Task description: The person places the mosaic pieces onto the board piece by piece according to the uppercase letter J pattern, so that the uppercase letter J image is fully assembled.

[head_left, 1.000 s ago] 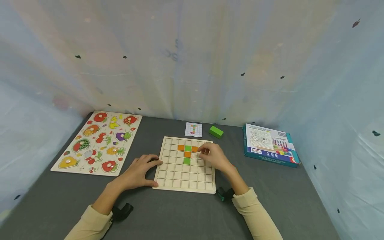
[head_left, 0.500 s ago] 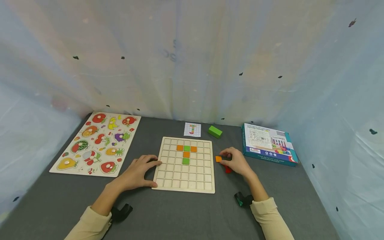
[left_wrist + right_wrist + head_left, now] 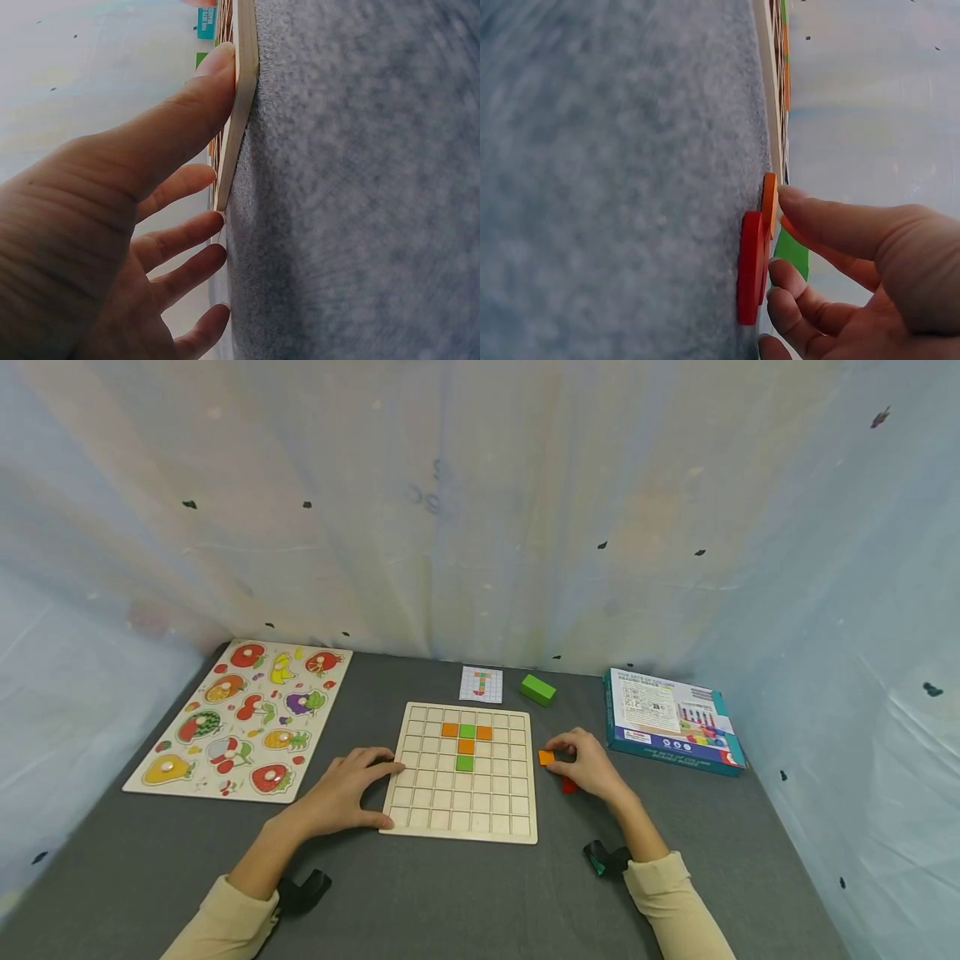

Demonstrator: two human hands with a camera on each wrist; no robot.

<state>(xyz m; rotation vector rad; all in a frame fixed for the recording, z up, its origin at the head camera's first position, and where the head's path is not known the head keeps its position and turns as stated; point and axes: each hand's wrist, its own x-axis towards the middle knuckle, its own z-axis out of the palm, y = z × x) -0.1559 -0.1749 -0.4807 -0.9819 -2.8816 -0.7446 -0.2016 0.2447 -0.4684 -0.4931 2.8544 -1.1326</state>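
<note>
A pale wooden grid board [image 3: 495,810] lies mid-table, with orange and green square tiles set in a T-like pattern. My left hand [image 3: 337,793] rests at its left edge, thumb at the near corner and fingers spread along the side; the left wrist view shows the thumb [image 3: 214,67] against the rim. Right of the board, my right hand [image 3: 588,764] has thumb and index finger at opposite sides of a loose orange tile [image 3: 546,758], pinching it. Red tiles [image 3: 569,786] lie under that hand, partly hidden; in the right wrist view a red tile [image 3: 750,270] sits beside the orange one.
Behind the board lie a small pattern card [image 3: 481,684] and a green block [image 3: 537,690]. A fruit puzzle board [image 3: 247,718] is at the left, and a flat toy box [image 3: 675,720] at the right. A light curtain [image 3: 480,527] hangs around the dark table.
My right hand has moved right, off the board's upper right, to the loose orange tile, where its fingertips have drawn slightly closer. My left hand stays at the board's edge.
</note>
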